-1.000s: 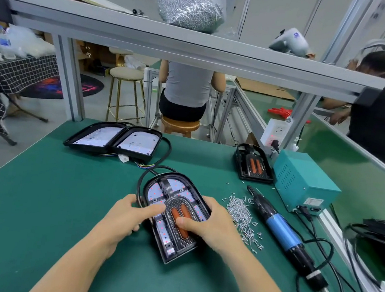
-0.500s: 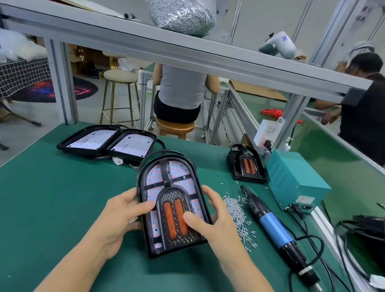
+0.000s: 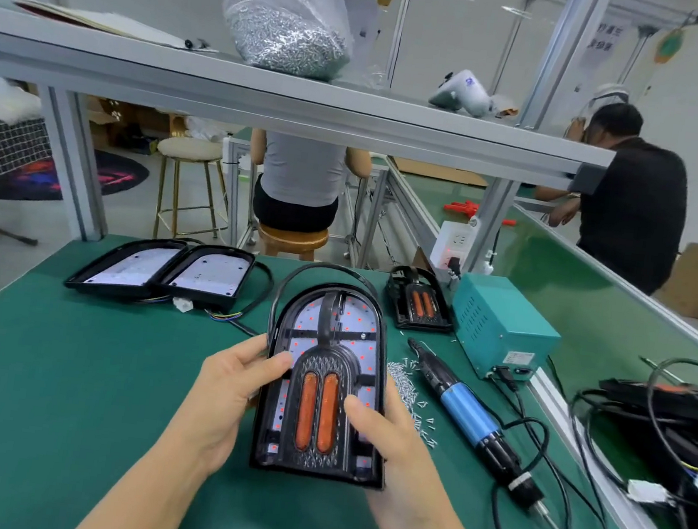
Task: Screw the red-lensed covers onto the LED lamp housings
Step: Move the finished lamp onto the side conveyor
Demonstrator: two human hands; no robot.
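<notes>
Left hand [image 3: 228,394] and right hand [image 3: 393,447] grip the lamp housing [image 3: 326,375] (right fingers hidden behind it).

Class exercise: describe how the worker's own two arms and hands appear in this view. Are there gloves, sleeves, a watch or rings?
Both forearms come in from the bottom edge and are bare as far as the frame shows. The left hand and right hand wear no gloves. No sleeve, watch, wristband or ring is visible. The fingernails that show look short and unpainted.
</notes>
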